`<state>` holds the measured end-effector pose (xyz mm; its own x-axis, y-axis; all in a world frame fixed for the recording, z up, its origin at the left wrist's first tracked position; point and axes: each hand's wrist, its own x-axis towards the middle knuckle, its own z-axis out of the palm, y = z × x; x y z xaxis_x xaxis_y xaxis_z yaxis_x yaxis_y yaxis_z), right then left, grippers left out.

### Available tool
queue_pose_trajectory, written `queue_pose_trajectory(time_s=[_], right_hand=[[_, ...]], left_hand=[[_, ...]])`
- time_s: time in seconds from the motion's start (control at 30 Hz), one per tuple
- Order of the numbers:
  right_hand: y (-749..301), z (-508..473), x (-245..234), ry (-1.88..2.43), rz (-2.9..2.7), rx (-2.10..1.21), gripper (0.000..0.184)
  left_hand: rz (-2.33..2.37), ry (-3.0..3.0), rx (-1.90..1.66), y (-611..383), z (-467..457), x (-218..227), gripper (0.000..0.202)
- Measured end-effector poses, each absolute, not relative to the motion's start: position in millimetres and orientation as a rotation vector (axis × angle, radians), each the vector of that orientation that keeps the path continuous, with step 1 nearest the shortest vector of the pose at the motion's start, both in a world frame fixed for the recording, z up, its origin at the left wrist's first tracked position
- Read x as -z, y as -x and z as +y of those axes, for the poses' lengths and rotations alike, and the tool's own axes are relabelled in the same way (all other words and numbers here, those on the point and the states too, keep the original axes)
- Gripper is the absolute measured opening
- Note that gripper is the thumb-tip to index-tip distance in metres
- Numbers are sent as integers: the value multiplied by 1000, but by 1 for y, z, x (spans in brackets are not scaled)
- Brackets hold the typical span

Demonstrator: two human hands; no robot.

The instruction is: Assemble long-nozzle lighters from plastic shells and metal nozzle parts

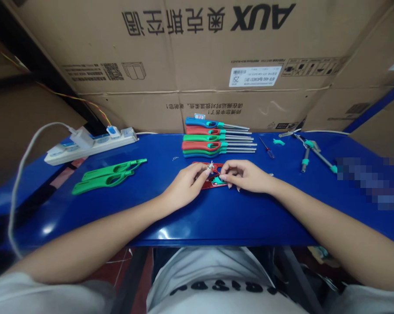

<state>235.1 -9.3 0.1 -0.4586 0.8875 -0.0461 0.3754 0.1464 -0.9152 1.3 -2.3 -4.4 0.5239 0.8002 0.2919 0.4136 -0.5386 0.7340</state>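
My left hand [188,181] pinches a small pale metallic part [210,166] between thumb and forefinger, a little above the table. My right hand [244,175] has its fingers closed at a teal plastic trigger piece [218,180], just to the right of the left fingertips. Beneath both hands lie red lighter shell halves [207,185], partly hidden by the fingers. Behind them, a row of assembled long-necked lighters [203,145] in blue, red and green rests with metal tubes pointing right.
Two green lighter shells [100,178] lie at the left, near a white power strip [95,146]. Right of the lighters are a screwdriver [269,151], a loose teal trigger [278,141] and metal tubes with teal ends [321,158]. A large cardboard sheet [197,52] stands behind the blue table [190,226].
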Motion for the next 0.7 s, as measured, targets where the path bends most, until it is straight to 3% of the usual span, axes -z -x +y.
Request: queue_pose_trajectory(time_s=[0.17, 0.7], right_hand=[[-233, -6, 1, 1165, -1758, -1426, 46], [-235, -3, 3, 1155, -1744, -1435, 44]], left_hand=[[905, -2232, -820, -1, -3, 6, 30], [904, -2357, -749, 0, -3, 4, 28]])
